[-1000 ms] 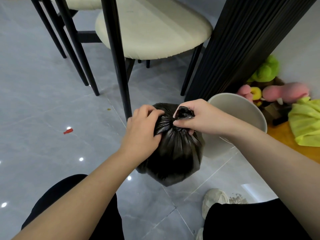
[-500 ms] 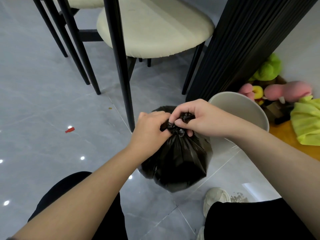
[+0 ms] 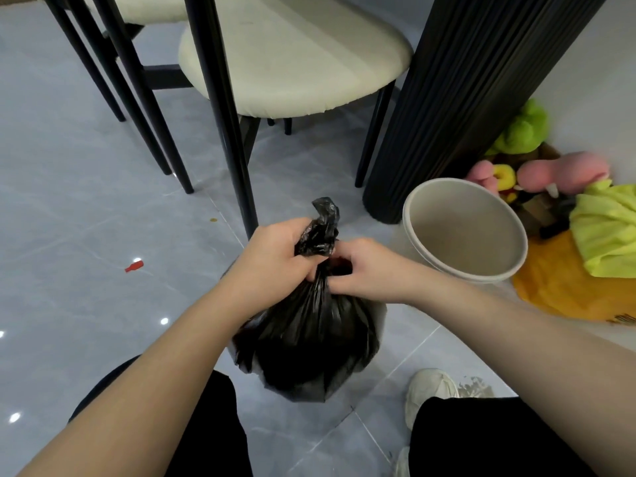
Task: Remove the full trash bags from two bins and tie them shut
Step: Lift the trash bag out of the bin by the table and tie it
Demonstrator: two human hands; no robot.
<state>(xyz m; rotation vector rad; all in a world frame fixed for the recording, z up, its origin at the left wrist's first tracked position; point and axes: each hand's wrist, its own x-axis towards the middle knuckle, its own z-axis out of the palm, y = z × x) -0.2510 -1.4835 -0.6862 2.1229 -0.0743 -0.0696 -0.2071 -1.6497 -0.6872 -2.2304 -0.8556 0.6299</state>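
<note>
Bag [image 3: 309,346] sits at centre frame, out of the bin [image 3: 464,228], which stands empty just to its right. Left hand [image 3: 275,256] grips the gathered neck, with the tail protruding above the fist. Right hand [image 3: 361,266] curls on the neck just below, pinching plastic.

Recommended: hold the neck tight, pass the tail fully through, cinch firmly.

Chair leg [image 3: 223,132] stands close behind the hands. Toys [image 3: 530,132] at right and red scrap [image 3: 135,266] at left lie apart.

glossy grey tiled floor [image 3: 86,201] with small light glints [image 3: 164,321]; cream-seated, black-legged chairs [image 3: 292,63] at rear; black fluted column [image 3: 464,80] at right, against white wall [image 3: 602,63]; plush toys [image 3: 526,129] beside column base.
</note>
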